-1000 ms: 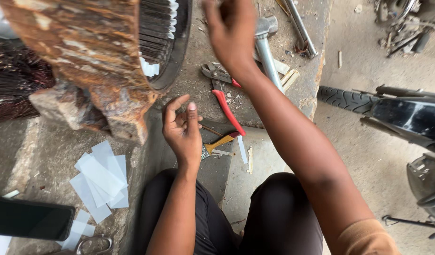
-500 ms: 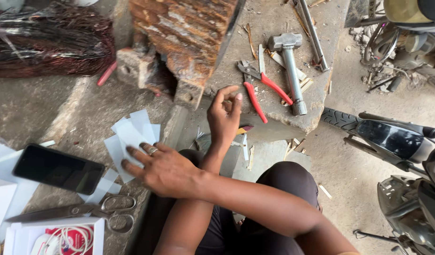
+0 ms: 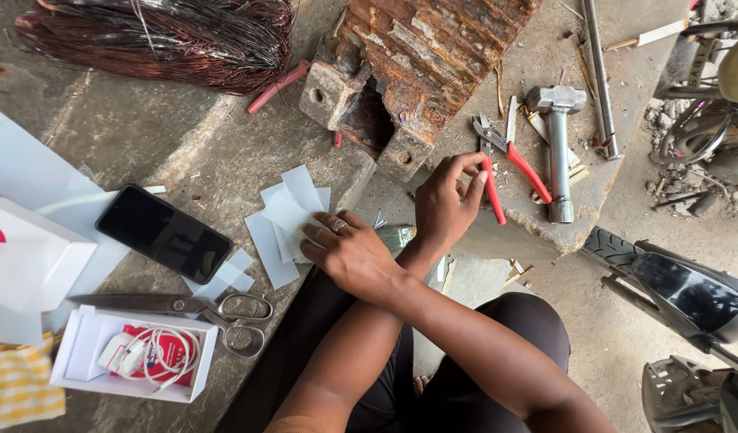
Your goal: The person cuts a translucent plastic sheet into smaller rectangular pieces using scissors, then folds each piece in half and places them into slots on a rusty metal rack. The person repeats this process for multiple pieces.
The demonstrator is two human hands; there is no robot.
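Head view: arms are crossed over the concrete surface (image 3: 184, 152). The right hand (image 3: 349, 252) is pressed flat, grip released, on white paper slips (image 3: 285, 216) just right of the dark phone (image 3: 163, 232). The left hand (image 3: 447, 200) is pinched on the red-handled pliers (image 3: 505, 156), whose long axis runs toward the rusted block (image 3: 425, 64), jaws farthest from the person.
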